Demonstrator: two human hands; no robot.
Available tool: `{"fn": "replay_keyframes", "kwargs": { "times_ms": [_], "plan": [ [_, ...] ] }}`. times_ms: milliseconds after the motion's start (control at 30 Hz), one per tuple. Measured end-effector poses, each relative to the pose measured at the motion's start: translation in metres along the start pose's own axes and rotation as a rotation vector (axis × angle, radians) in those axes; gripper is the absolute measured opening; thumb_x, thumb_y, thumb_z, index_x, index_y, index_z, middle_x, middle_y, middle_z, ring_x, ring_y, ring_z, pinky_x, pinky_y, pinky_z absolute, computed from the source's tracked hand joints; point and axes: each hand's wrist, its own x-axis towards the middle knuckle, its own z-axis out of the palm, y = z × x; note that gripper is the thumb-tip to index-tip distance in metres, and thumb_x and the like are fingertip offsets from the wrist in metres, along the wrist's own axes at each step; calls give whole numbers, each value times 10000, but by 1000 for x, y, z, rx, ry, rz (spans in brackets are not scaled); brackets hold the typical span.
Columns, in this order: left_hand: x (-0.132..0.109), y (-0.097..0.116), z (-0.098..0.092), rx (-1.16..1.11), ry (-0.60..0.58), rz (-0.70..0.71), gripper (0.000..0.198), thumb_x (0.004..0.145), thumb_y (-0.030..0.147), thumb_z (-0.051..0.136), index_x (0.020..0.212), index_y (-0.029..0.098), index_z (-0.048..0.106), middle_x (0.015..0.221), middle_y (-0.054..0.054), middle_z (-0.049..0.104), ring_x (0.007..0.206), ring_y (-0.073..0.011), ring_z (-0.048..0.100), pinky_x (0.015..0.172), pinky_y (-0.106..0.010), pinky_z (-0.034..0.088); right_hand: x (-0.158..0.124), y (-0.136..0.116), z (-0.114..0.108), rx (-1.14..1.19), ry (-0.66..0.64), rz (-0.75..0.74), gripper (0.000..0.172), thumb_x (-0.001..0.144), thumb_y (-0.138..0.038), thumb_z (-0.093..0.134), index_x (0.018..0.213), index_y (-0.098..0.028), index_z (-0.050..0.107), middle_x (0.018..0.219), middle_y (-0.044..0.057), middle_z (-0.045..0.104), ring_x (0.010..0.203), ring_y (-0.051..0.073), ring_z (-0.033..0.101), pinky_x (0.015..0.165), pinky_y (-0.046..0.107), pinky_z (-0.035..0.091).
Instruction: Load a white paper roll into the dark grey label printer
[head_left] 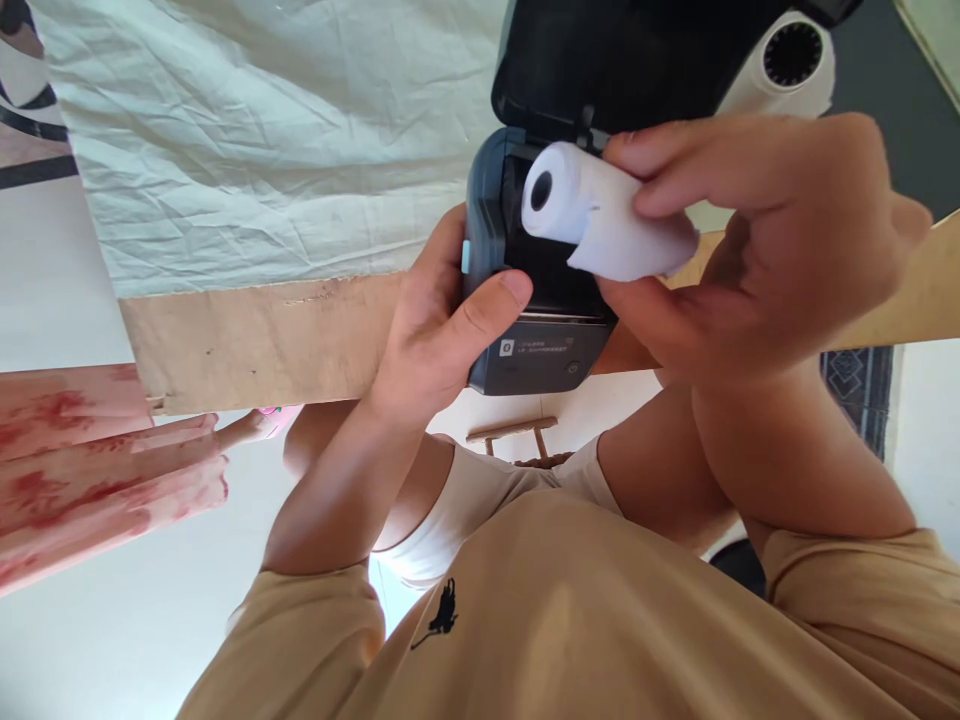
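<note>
A dark thermal label printer (551,355) is tilted toward me at the table's edge, its black lid (600,60) swung up. My left hand (450,310) grips the printer's left side, with the thumb over the front rim of the paper bay. Between the fingers of my right hand (772,220) is a white paper roll (600,200), its loose end hanging down. The roll's dark core faces left, and the roll is over the open bay. Whether it touches the bay floor I cannot tell.
Behind my right hand stands another white roll (750,85) with a dark ribbed core. A pale wrinkled cloth (285,140) covers the wooden table (262,335). A dark grey flat surface (892,110) lies at the right. Pink-and-red patterned fabric (90,450) shows at the left, beside another person's foot.
</note>
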Motion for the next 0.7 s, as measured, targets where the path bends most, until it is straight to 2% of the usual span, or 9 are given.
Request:
{"fn": "replay_keyframes", "kwargs": {
  "times_ms": [100, 267, 333, 400, 467, 533, 633, 667, 700],
  "plan": [
    [-1, 0, -1, 17, -25, 18, 471, 769, 587, 930, 1078, 269, 772, 929, -21, 677, 912, -250, 729, 740, -349, 562, 2, 6, 0, -26, 48, -71, 263, 862, -115, 596, 1063, -284, 594, 1168, -98, 786, 1052, 173, 801, 870, 364, 633],
    [-3, -5, -4, 18, -11, 40, 514, 811, 641, 878, 1181, 296, 786, 1139, -52, 719, 1189, -315, 724, 966, -393, 601, -2, 13, 2, -4, 57, -199, 131, 870, -184, 623, 964, -275, 614, 1092, -100, 779, 955, 148, 751, 846, 396, 589],
    [-4, -6, -4, -17, -28, 59, 593, 787, 655, 893, 1285, 363, 753, 1166, -31, 711, 1143, -283, 728, 960, -387, 602, -5, 11, 3, 22, 64, -247, 102, 886, -224, 636, 968, -281, 615, 1027, -91, 771, 908, 137, 727, 827, 404, 573],
    [-4, -6, -5, -24, -74, 77, 624, 785, 602, 923, 1349, 445, 708, 1121, 2, 691, 997, -225, 726, 876, -370, 597, -8, 11, 3, 59, 14, -267, 93, 892, -291, 645, 983, -287, 626, 991, -81, 766, 916, 155, 725, 798, 426, 564],
    [-3, -6, -5, 14, -108, 95, 572, 827, 457, 924, 1351, 476, 696, 1087, 22, 668, 911, -182, 709, 804, -342, 574, -10, 13, 2, 86, -74, -269, 150, 930, -386, 575, 1019, -291, 649, 989, -57, 766, 997, 195, 734, 825, 470, 580],
    [-3, -5, -5, 77, -100, 112, 572, 850, 292, 865, 1364, 458, 676, 1132, 34, 671, 934, -169, 720, 807, -326, 572, -11, 18, 1, 115, -36, -313, 252, 974, -411, 456, 1028, -286, 669, 952, -23, 748, 980, 195, 725, 829, 470, 593],
    [-1, -4, -6, 176, -80, 113, 663, 833, 206, 793, 1437, 399, 598, 1204, 26, 690, 988, -173, 738, 822, -312, 576, -13, 26, -4, 99, 159, -216, 236, 954, -409, 508, 1024, -266, 683, 922, 35, 666, 918, 166, 671, 802, 398, 566],
    [-1, -4, -6, 194, -78, 121, 686, 820, 208, 796, 1449, 380, 581, 1233, 19, 691, 994, -174, 735, 813, -304, 571, -14, 28, -6, 89, 202, -126, 237, 924, -432, 564, 1042, -259, 674, 981, 54, 649, 957, 173, 656, 769, 377, 540],
    [0, -4, -6, 204, -80, 122, 700, 814, 210, 796, 1457, 369, 569, 1253, 11, 687, 994, -174, 728, 792, -294, 559, -16, 29, -8, 91, 175, -7, 293, 907, -469, 594, 1102, -259, 652, 1114, 73, 639, 1063, 195, 647, 757, 366, 527]
  ]
}}
